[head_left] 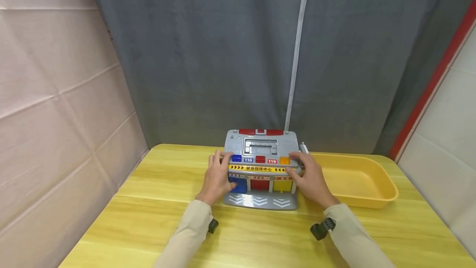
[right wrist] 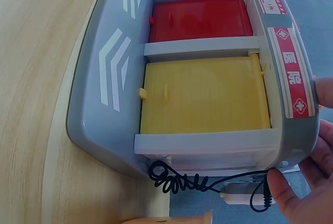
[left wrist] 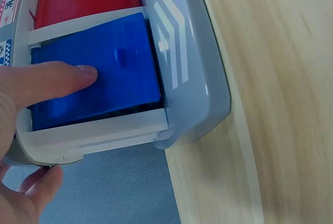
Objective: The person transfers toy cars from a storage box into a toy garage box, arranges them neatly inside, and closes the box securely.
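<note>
A grey toy emergency station (head_left: 256, 169) stands on the table between both hands, with blue, red and yellow garage doors across its front. My left hand (head_left: 216, 179) grips its left side, fingers at the roof edge by a blue button (head_left: 236, 158). The left thumb lies on the blue door (left wrist: 122, 73), which sits tilted in its frame. On the other side my right hand (head_left: 313, 179) holds the roof's right edge, fingers by the orange button (head_left: 284, 160) and thumb at the front rim. The yellow door (right wrist: 205, 96) and red door (right wrist: 200, 20) are down.
A yellow plastic bin (head_left: 375, 202) stands on the wooden table (head_left: 160, 214) to the right of the toy. A coiled black cord (right wrist: 179, 182) hangs at the toy's right side, by a white piece (head_left: 304, 148). A grey curtain (head_left: 208, 61) hangs behind the table.
</note>
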### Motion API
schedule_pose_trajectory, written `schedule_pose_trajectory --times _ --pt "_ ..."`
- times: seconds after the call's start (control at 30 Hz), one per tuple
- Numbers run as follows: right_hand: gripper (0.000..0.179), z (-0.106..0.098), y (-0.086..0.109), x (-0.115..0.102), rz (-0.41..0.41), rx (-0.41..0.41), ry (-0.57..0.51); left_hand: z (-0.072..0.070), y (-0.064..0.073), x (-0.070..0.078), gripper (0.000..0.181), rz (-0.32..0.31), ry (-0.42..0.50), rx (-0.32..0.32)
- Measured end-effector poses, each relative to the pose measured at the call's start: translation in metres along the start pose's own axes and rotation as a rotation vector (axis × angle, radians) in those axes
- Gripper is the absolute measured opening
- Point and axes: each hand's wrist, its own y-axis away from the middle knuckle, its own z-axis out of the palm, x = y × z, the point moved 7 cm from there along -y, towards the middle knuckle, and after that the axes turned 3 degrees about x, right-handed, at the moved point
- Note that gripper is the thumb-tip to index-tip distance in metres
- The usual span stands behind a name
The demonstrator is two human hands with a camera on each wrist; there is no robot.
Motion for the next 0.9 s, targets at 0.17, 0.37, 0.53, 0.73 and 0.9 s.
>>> schedule_pose_trajectory --times 0.17,0.37,0.53,0.73,0.9 --pt "0.045 -0.001 0.001 0.000 0.012 0.001 0.000 -0.001 0.001 0.003 0.100 0.031 -0.002 0.039" --pt "0.045 -0.001 0.004 0.000 0.013 0.004 -0.013 0.001 0.005 0.004 0.099 0.091 -0.045 0.108" --pt "0.044 0.001 0.003 -0.002 -0.002 0.017 -0.019 -0.001 0.005 0.003 0.096 0.124 -0.064 0.171" --pt "0.043 0.005 0.004 -0.005 -0.043 -0.003 0.023 -0.001 0.008 -0.005 0.094 0.083 -0.023 0.061" --pt "0.048 0.001 0.003 -0.016 -0.139 -0.081 0.187 -0.013 0.008 -0.014 0.090 0.009 0.139 -0.184"
